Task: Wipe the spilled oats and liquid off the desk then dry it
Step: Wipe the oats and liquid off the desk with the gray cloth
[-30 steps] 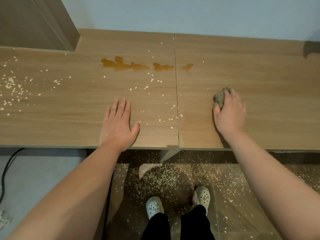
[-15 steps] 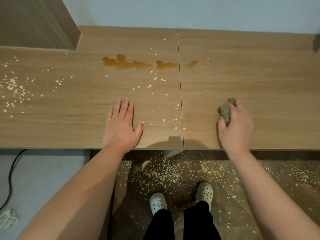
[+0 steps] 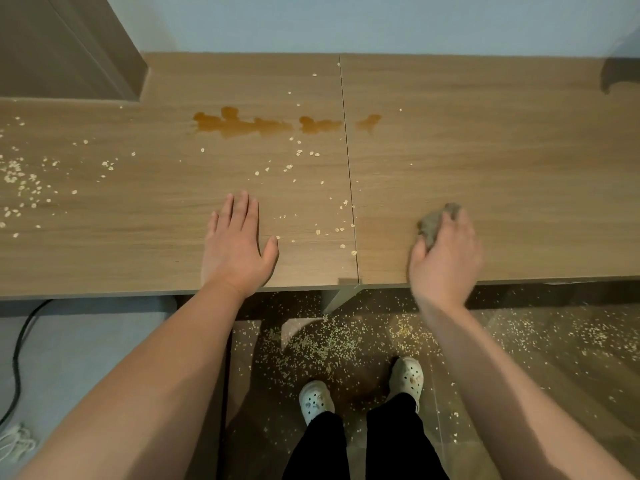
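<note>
1. Left hand [image 3: 239,251]: I record it lying flat on the bench [image 3: 502,161], palm down, fingers straight, grasping nothing, near the front edge and left of the seam [image 3: 348,168].
2. Right hand [image 3: 446,261]: right of the seam, its fingers are curled over a crumpled grey-brown cloth [image 3: 433,221] that rests on the bench top.
3. Liquid [image 3: 239,124]: brown puddles in a row at the far middle, straddling the seam, well apart from the cloth.
4. Oats [image 3: 20,181]: loose flakes lie between the hands and the puddles, with a denser patch at the left end.
5. Floor [image 3: 554,358]: many oats lie around two pale clogs [image 3: 315,400]; a black cable [image 3: 20,348] runs at the left.
</note>
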### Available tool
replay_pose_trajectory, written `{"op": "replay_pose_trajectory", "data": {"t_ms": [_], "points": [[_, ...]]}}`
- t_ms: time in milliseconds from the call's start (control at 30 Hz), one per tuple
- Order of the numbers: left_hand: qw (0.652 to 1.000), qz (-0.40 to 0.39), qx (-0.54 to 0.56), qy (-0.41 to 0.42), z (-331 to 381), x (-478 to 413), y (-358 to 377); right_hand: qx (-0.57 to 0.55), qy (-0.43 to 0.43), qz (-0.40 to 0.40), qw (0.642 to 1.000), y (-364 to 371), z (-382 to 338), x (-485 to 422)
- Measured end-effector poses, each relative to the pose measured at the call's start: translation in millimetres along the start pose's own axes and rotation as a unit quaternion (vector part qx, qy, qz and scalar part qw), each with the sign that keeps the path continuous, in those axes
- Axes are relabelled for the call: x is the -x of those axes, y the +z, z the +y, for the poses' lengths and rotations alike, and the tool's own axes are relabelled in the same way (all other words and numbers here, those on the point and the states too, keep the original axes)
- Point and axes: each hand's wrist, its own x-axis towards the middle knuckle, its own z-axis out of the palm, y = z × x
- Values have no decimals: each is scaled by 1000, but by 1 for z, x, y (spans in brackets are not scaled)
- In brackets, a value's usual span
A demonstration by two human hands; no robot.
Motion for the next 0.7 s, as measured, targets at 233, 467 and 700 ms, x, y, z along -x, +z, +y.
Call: {"op": "replay_pose_trajectory", "data": {"t_ms": [233,467,700], "points": [[1000,0,3,-4,1,-1,-3,-12,-267,-151,952,-8,-12,1],[992,34,117,-39,1,-4,-5,46,13,-11,999,1,-15,-60],[978,69,97,-171,7,-52,-12,50,-255,-62,964,8,-9,-79]]}}
